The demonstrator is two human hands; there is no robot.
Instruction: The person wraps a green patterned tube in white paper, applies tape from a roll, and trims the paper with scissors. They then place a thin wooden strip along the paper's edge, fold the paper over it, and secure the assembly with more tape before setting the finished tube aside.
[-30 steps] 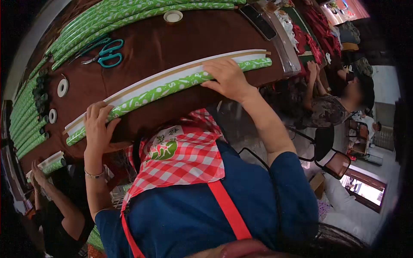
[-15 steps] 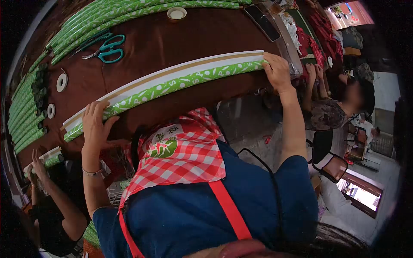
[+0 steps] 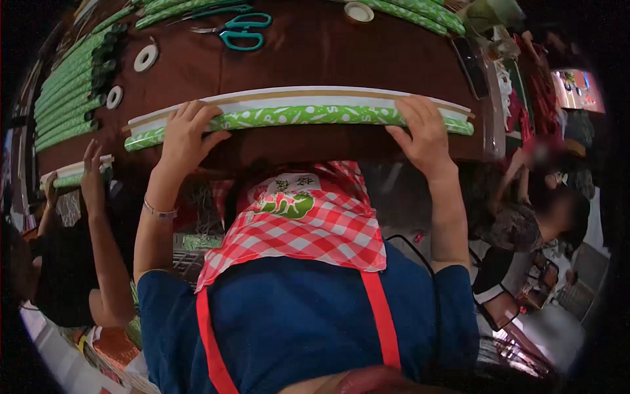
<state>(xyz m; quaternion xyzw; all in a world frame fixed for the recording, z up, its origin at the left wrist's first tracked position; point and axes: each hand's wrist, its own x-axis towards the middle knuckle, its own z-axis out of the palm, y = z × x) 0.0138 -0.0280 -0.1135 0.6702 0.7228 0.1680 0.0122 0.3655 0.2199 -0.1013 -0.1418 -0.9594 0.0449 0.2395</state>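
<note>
Across the near part of the table lies a long green wrapping-paper roll point(image 3: 302, 116) with a white print. Along its far side shows a white edge strip point(image 3: 282, 101) with a tan band. My left hand point(image 3: 188, 133) rests on the roll near its left end, fingers laid over it and thumb spread away. Near the right end, my right hand point(image 3: 423, 131) lies over the roll in the same way, thumb apart from the fingers. Both hands look open, palms down on the paper; the undersides of the fingers are hidden.
Teal-handled scissors point(image 3: 241, 31), tape rolls point(image 3: 146, 58) and a phone point(image 3: 470, 67) lie on the brown tabletop point(image 3: 315, 56). Several finished green rolls point(image 3: 69, 88) are stacked at left. A co-worker's hands point(image 3: 92, 167) hold another roll at left; another person point(image 3: 525, 210) sits at right.
My right hand has moved inward from the roll's right end, which now shows beyond it. The roll lies more level in view. The camera view has turned and shifted.
</note>
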